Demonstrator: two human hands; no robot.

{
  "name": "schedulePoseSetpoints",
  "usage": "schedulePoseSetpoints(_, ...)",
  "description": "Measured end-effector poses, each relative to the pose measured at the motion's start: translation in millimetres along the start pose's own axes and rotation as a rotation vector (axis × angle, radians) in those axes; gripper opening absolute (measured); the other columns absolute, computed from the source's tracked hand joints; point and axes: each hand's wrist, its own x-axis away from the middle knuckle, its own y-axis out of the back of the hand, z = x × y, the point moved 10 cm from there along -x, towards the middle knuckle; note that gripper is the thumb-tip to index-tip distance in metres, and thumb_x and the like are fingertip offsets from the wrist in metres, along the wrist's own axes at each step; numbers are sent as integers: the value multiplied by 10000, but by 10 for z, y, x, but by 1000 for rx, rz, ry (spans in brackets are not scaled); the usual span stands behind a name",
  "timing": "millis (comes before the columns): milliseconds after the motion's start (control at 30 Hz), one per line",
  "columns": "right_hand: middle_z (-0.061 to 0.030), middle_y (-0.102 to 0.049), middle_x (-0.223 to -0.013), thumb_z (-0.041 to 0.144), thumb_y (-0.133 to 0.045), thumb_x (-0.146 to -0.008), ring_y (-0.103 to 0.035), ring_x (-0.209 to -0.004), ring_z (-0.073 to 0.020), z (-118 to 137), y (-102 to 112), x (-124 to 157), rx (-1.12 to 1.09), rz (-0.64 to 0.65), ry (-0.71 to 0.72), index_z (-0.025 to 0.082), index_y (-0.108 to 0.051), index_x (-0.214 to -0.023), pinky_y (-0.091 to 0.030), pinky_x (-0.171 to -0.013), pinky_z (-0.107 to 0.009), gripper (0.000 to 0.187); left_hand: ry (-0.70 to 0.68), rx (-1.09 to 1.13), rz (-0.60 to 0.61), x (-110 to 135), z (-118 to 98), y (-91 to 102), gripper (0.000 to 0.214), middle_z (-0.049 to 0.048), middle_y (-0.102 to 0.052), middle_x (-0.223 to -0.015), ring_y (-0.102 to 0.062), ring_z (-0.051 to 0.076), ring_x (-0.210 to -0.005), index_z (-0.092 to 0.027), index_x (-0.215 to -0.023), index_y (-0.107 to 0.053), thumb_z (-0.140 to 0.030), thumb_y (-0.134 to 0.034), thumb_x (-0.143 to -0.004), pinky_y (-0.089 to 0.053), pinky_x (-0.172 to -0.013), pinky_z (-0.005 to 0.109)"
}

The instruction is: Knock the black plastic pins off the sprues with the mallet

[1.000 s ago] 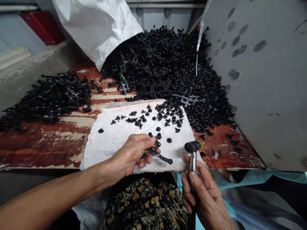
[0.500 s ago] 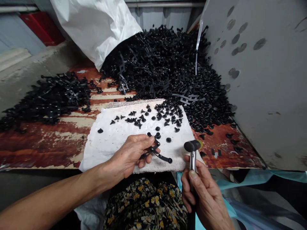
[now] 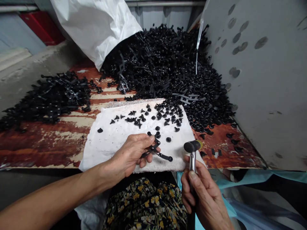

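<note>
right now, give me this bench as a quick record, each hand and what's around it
left hand: holding a black linkage over the cloth
right hand: gripping a hammer, head up
cloth: white, black pegs scattered on it
table: red-brown, worn
left side: linkage pile
back: larger black heap, white bag beside it

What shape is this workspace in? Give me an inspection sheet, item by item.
Surface: tabletop, red-brown finish badly flaked; white cloth laid at its near edge.
Job's things: black linkage and hammer, both in hand.
Clutter: large heap of black parts behind the cloth, smaller heap at left; loose black pegs on the cloth.
Hands: left hand pinches the linkage; right hand grips the hammer, head up.
Cables: nothing seen.
Surroundings: white sack behind, spotted gray panel at right.
</note>
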Motion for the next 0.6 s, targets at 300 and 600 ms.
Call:
schedulePoseSetpoints(300, 93, -474, -560, 503, -698, -816, -318, -390, -51, -30, 39, -1, -3, -20, -18, 276, -560, -1179, -354, -344, -149, 450, 40, 12, -51, 14, -8, 13, 220, 68, -684, -681, -496, 40, -352, -107, -676, -595, -205, -595, -873, -294, -260, 104)
schedulePoseSetpoints(600, 88, -480, -563, 496, -696, -822, -317, -388, -52, -35, 42, -6, -10, -13, -15, 281, -568, -1177, -361, -345, -150, 434, 59, 19, -64, 21, -19, 2, 226, 69, -682, -668, -492, 44, -346, -109, -666, -585, -188, -589, -877, -296, -266, 110)
